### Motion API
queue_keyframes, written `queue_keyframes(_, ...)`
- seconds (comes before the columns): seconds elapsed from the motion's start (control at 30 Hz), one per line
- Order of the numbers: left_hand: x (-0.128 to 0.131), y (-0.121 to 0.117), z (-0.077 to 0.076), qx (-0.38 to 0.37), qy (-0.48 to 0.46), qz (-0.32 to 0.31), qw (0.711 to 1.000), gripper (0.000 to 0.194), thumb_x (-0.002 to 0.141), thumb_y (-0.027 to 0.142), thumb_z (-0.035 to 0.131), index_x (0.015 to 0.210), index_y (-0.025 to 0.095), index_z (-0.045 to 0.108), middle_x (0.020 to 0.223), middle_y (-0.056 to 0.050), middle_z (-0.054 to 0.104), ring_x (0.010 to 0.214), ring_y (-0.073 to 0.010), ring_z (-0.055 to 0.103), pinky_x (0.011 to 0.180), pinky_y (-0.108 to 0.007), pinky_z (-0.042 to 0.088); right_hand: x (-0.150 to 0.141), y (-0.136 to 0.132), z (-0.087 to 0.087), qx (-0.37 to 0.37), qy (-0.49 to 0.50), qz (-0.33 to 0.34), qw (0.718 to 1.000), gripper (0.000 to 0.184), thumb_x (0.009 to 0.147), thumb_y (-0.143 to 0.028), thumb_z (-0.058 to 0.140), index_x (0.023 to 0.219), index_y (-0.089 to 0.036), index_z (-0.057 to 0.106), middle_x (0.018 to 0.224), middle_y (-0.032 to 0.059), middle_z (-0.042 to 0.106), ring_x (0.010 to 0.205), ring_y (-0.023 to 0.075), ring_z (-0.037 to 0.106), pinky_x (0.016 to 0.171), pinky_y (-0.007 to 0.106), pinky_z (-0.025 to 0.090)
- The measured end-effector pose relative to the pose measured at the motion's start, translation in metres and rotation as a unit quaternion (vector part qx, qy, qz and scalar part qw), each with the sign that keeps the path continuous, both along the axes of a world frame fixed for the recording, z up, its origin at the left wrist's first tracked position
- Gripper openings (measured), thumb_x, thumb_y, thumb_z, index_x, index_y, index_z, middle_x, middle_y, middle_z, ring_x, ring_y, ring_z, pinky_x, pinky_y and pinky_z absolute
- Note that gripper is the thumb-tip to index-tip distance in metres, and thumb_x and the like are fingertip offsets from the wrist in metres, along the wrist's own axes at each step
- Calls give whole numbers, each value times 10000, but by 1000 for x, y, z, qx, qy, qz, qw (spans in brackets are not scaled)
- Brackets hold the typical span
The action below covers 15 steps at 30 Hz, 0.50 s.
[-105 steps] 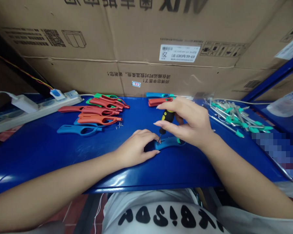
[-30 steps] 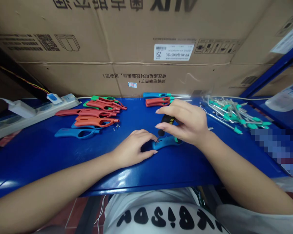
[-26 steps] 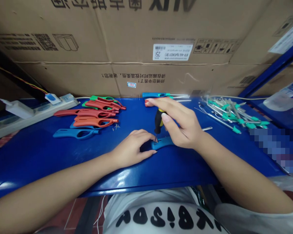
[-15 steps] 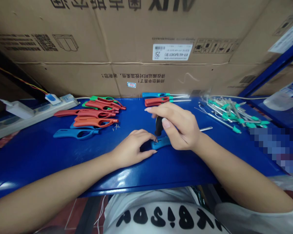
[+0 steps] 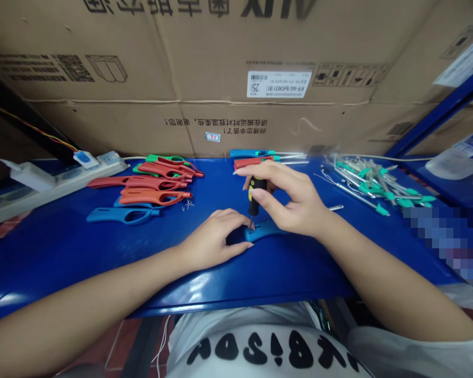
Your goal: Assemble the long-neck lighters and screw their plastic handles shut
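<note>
Cardboard box (image 5: pixel 213 68), power strip (image 5: pixel 73 182)

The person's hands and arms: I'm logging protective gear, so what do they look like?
The left hand and right hand show no gloves, rings or watches; the forearms are uncovered. On the right arm, a loose, pale grey-white short sleeve shows.

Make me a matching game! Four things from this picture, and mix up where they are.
1. screwdriver
2. power strip
3. pile of green-tipped rods
4. left hand

A. far left of the table
B. at the blue handle below the screwdriver
C. in the right hand
D. right side of the table

Pairs: 1-C, 2-A, 3-D, 4-B
</note>
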<state>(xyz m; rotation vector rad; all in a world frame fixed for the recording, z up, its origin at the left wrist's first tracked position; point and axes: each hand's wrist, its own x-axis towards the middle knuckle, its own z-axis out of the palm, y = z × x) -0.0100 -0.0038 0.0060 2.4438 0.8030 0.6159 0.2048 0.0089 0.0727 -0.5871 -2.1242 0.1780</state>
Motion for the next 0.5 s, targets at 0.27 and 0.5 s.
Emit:
queue_keyframes(0.27,0,0,1,-4,-2,-2,1000,281,903,308,720,1154,230,619,1159,-30,699,1105,-225,625,999,-406,441,5,-1,7,-34,-9,18,999,358,1041,-256,409,1334,-206,607,1198,94,713,1087,211,677,917,400,575)
queue_keyframes(0.5,0,0,1,0,-7,-2,1000,272,906,314,715,1145,229,615,1166,-35,699,1115,-231,625,1017,-423,437,8,-1,7,53,-21,-49,997,290,961,-369,618,1189,-217,713,1111,99,740,1042,246,698,865,399,594)
